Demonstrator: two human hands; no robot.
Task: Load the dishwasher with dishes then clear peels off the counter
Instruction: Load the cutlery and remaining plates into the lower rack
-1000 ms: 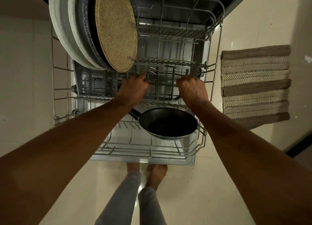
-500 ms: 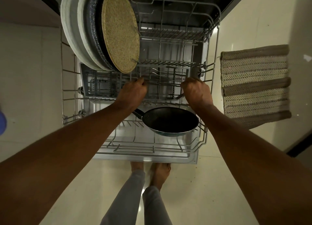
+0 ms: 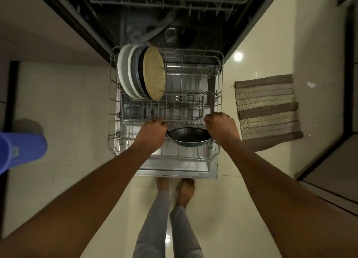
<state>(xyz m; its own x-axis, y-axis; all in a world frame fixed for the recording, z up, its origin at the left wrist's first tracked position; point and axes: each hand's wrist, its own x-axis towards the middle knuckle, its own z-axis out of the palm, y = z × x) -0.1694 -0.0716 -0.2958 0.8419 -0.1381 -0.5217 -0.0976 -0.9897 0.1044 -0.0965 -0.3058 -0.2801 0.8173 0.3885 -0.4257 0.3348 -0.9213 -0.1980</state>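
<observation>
Left hand [image 3: 153,134] curled round wire of lower rack [image 3: 112,122], knuckles up. Right hand [image 3: 220,127] likewise gripping rack wire, at right of same bar. Between and just below hands: dark frying pan [image 3: 188,136], tilted, handle passing under left hand. Rack pulled out over open dishwasher door [image 3: 174,168]. Far left corner: plates [image 3: 126,73] standing on edge, round woven mat [image 3: 155,73] leaning against them. Middle and right of rack bare wire. Striped rug [image 3: 267,110] on floor right; blue bin [image 3: 21,153] left.
</observation>
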